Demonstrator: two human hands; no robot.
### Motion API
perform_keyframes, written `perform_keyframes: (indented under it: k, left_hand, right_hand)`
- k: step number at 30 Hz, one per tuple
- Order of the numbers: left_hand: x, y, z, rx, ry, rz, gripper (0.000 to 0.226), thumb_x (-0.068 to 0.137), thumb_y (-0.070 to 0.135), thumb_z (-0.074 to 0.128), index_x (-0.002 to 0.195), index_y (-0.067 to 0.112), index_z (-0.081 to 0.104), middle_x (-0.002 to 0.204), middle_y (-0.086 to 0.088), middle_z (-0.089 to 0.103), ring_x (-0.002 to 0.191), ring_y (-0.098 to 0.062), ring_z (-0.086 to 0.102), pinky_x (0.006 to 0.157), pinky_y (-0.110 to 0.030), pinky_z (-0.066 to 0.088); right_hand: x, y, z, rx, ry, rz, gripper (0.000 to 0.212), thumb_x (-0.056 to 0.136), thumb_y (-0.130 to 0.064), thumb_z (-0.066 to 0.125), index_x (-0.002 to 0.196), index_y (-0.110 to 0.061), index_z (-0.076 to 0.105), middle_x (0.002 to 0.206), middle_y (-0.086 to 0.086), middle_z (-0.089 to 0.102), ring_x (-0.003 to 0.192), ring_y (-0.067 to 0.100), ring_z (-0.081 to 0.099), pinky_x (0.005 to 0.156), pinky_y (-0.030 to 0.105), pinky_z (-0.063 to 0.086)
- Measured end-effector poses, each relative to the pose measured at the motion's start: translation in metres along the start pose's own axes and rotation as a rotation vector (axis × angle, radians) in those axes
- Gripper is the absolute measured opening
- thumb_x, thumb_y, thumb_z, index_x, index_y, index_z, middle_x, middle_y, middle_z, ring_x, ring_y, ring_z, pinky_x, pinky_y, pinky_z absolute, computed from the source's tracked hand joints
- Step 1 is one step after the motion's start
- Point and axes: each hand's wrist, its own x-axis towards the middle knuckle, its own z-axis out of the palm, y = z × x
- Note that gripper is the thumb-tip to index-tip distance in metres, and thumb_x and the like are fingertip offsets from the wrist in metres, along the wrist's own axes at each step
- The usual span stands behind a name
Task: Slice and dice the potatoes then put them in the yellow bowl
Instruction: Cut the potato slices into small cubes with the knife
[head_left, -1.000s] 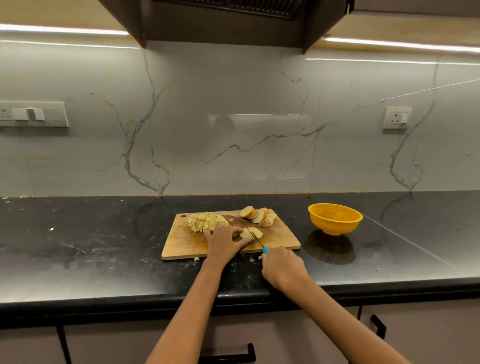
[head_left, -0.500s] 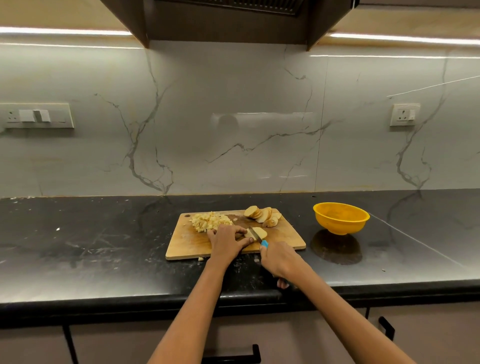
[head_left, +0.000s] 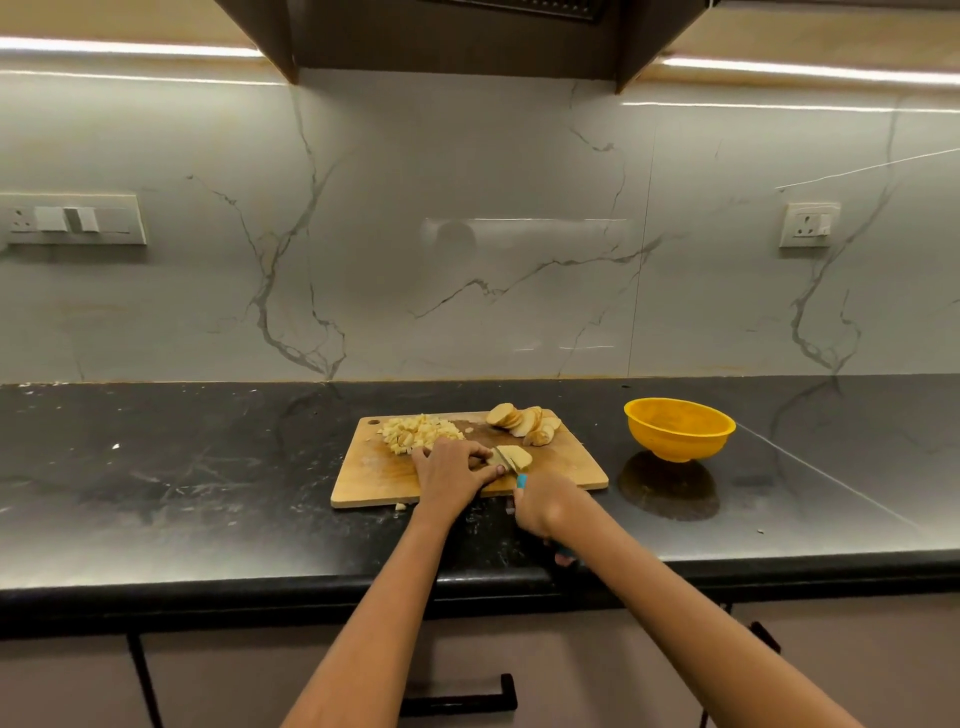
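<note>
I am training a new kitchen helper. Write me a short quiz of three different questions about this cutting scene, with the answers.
1. True or false: the yellow bowl already holds diced potato.
2. Which hand grips the blue-handled knife? A) left hand B) right hand
3. Fill in: the pile of diced potato lies at the far ____ of the wooden cutting board, and the potato slices at the far right.

Key
1. False; the inside that shows looks empty.
2. B; the right hand grips it, while the left hand holds the potato piece being cut.
3. left
</note>
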Motion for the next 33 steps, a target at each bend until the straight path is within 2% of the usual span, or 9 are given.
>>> perform_keyframes:
  k: [2,3,7,12,17,20,24,30,33]
  left_hand:
    - [0.001,0.001,0.001,-0.001,-0.004,-0.005,0.035,0.082,0.055,0.059,0.109,0.034,0.066,0.115,0.012,0.064,0.117,-0.013,0.045,0.094,-0.04,0.025]
    - [0.0,0.001,0.001,-0.004,-0.002,-0.009,0.035,0.082,0.054,0.059,0.109,0.034,0.066,0.115,0.012,0.064,0.117,-0.012,0.045,0.094,-0.041,0.024]
    - [-0.003,0.001,0.001,-0.034,0.002,-0.028,0.033,0.082,0.054,0.059,0.108,0.035,0.066,0.117,0.014,0.063,0.118,-0.011,0.045,0.096,-0.042,0.023]
    - [-0.004,0.001,0.001,-0.071,0.046,-0.054,0.029,0.083,0.05,0.061,0.106,0.035,0.067,0.115,0.014,0.064,0.117,-0.011,0.047,0.096,-0.041,0.024]
    - [-0.003,0.001,0.003,-0.085,0.043,-0.066,0.025,0.085,0.043,0.061,0.107,0.033,0.068,0.116,0.014,0.064,0.117,-0.011,0.047,0.098,-0.042,0.024]
    - [-0.002,0.001,0.003,-0.111,0.051,-0.065,0.024,0.085,0.043,0.062,0.105,0.033,0.069,0.114,0.014,0.065,0.114,-0.011,0.05,0.098,-0.042,0.022]
    - [-0.002,0.001,0.002,-0.113,0.056,-0.065,0.024,0.085,0.042,0.062,0.105,0.033,0.069,0.114,0.013,0.065,0.115,-0.011,0.049,0.099,-0.043,0.023]
    - [-0.001,-0.002,0.001,-0.136,0.04,-0.071,0.022,0.083,0.044,0.064,0.101,0.033,0.071,0.11,0.013,0.066,0.11,-0.01,0.052,0.097,-0.042,0.025]
    - [0.001,-0.002,0.001,-0.131,0.032,-0.069,0.022,0.082,0.045,0.064,0.099,0.033,0.071,0.108,0.013,0.068,0.107,-0.01,0.054,0.093,-0.041,0.025]
  right_hand:
    - [-0.014,0.008,0.007,-0.117,0.116,-0.048,0.033,0.101,-0.026,0.04,0.119,-0.003,0.054,0.117,0.013,0.06,0.108,0.029,0.061,0.084,0.033,0.049]
    - [-0.021,0.01,0.011,-0.156,0.164,-0.069,0.032,0.101,-0.024,0.041,0.122,-0.003,0.053,0.123,0.013,0.058,0.113,0.028,0.057,0.088,0.034,0.046]
    - [-0.03,0.014,0.021,-0.166,0.314,-0.076,0.03,0.1,-0.022,0.041,0.12,-0.005,0.056,0.122,0.01,0.06,0.112,0.025,0.059,0.086,0.032,0.046]
    - [-0.026,0.02,0.023,0.046,0.396,-0.063,0.04,0.102,-0.036,0.034,0.114,-0.007,0.058,0.114,0.009,0.064,0.104,0.024,0.061,0.076,0.03,0.043]
    - [-0.006,0.017,0.014,0.072,0.302,-0.144,0.037,0.102,-0.032,0.035,0.101,-0.004,0.059,0.093,0.012,0.06,0.086,0.025,0.06,0.063,0.027,0.04]
    - [0.003,0.016,0.013,0.083,0.278,-0.137,0.038,0.102,-0.033,0.034,0.1,-0.005,0.059,0.085,0.006,0.055,0.073,0.018,0.053,0.06,0.026,0.038]
    - [0.002,0.016,0.012,0.105,0.25,-0.12,0.037,0.102,-0.035,0.033,0.09,-0.007,0.054,0.069,0.002,0.053,0.052,0.011,0.052,0.046,0.022,0.036]
    - [0.001,0.005,0.005,0.137,0.065,-0.045,0.038,0.103,-0.026,0.03,0.08,-0.002,0.048,0.067,0.01,0.053,0.05,0.018,0.05,0.044,0.024,0.04]
    - [0.002,-0.006,-0.011,0.266,-0.082,0.05,0.025,0.103,-0.021,0.03,0.098,0.001,0.041,0.075,0.015,0.049,0.05,0.021,0.049,0.042,0.027,0.044]
